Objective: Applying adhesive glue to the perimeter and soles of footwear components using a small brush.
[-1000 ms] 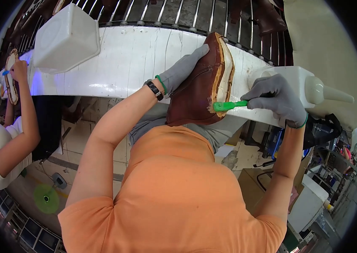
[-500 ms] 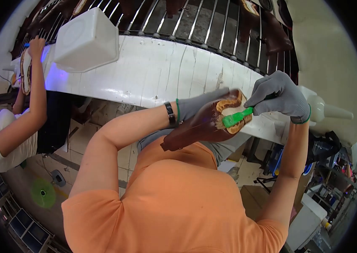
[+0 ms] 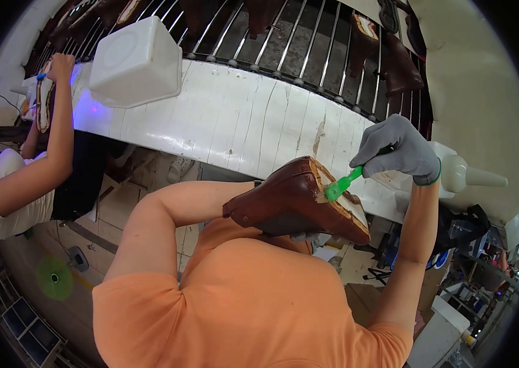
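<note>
White and streaked with thin dark lines, the bench [image 3: 210, 122] runs beside metal rollers [image 3: 299, 37], with a white tub [image 3: 137, 64] toward its left and a spouted bottle [image 3: 456, 175] just past the right hand [image 3: 397, 150]. Off the bench, between its near edge and the wearer's body, the boot [image 3: 272, 199] is held in the air, its shaft pointing left and its underside turned to the right. The left hand [image 3: 304, 237] is mostly hidden beneath the boot; only a bit of grey glove shows, yet it appears to bear the weight, though how the fingers lie cannot be told. The right hand, also gloved, has its fingers closed on the handle of a green brush [image 3: 343, 185], whose bristles meet the tan margin of the underside. To do this brushing well, the left hand should brace the boot firmly and turn each stretch of margin to face the brush, while the right hand works in short, light strokes along the curve, covering the rim evenly and sparing the brown upper. A loose grip from below would probably let the boot tip under the bristles. As for looks, the boot is deep reddish brown and glossy, with seam lines and a small round stud near the shaft's opening; its bottom shows a cream centre ringed by an uneven tan edge.
</note>
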Tool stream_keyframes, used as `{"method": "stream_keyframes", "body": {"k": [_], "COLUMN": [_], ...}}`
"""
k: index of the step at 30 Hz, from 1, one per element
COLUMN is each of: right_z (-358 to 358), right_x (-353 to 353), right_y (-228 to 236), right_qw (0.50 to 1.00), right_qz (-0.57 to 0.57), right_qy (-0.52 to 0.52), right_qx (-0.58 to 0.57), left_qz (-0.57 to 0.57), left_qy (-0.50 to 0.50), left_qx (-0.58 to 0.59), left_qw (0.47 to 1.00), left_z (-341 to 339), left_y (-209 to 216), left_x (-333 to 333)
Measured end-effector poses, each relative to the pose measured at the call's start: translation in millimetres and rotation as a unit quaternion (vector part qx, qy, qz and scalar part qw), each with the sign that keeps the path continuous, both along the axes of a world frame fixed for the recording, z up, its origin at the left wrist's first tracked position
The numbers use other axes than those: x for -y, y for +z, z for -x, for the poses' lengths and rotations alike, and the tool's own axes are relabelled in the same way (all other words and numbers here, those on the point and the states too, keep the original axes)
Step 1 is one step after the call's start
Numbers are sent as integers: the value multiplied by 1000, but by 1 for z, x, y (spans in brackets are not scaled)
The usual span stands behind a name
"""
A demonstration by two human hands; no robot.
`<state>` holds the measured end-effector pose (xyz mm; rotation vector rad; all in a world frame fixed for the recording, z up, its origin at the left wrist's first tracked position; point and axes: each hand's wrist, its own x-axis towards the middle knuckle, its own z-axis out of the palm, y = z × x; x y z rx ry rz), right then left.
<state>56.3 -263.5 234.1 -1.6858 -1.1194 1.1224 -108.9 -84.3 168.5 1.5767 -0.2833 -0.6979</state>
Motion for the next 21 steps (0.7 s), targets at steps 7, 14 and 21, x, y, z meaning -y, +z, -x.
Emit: {"method": "stream_keyframes", "body": {"k": [7,14,21], "right_z": [5,-5,85], "right_x": [2,76,160], "right_y": [1,2,-104], "right_qw": [998,993,694], "right_qz": [14,5,80], "right_qy": [-46,-118,-692], "right_qx": [45,20,185], "left_qz": [76,233,468], "left_qy": [29,118,254], "left_qx": [-24,-86,-72], "left_qw": [996,962,844], "left_z": [-6,-16,-94], "left_y": [-30,-81,-135], "left_x": [5,-2,-60]}}
